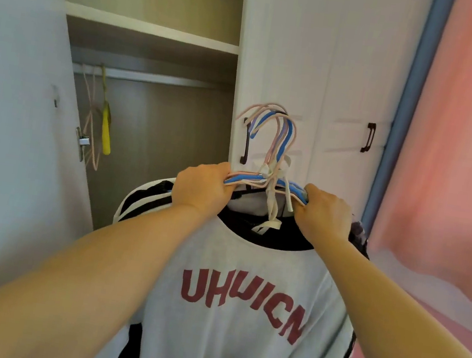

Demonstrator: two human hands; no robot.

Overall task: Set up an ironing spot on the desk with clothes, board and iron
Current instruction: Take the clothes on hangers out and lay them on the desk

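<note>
- Clothes-fetching step: left hand [201, 187] and right hand [325, 211] have fingers curled round the bundled hangers [268, 180], grey lettered tee [242, 301] at 6 o'clock.
- Next, I'd guess: carry it all to the worktop, not in view.

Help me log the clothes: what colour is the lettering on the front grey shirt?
Dark red lettering on the light grey shirt, clear in the head view.

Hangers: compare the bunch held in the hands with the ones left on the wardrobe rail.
The held hangers are off the rail, gripped at both ends by the left hand and right hand; the rail hangers hang from the rail untouched. The held bunch carries clothes, a grey T-shirt in front; the rail ones are bare. The held bunch is blue and pink; the rail ones yellow and pink. Both are thin with curved hooks.
</note>
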